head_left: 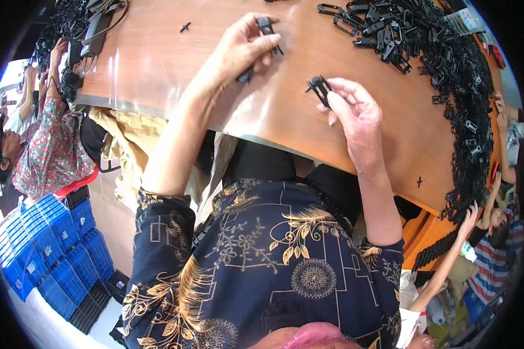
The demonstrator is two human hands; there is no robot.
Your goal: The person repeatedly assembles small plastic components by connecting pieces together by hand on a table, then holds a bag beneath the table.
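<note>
Above the wooden table (308, 125), my left hand (244, 49) is closed, with the thumb and fingers pinching a long black plastic clip-like part (266, 28). Another small black piece (245, 76) shows below the palm of this hand; whether it is held or lies on the table, I cannot tell. My right hand (358, 110), lower and to the right, grips a black plastic part with prongs (318, 88) between thumb and fingers. The two held parts are apart from each other.
A big heap of black plastic parts (390, 35) runs along the table's far right and right side. Small black pieces (185, 27) lie loose on the tabletop. Blue crates (58, 250) are stacked at the left. Other people (43, 145) work at both sides.
</note>
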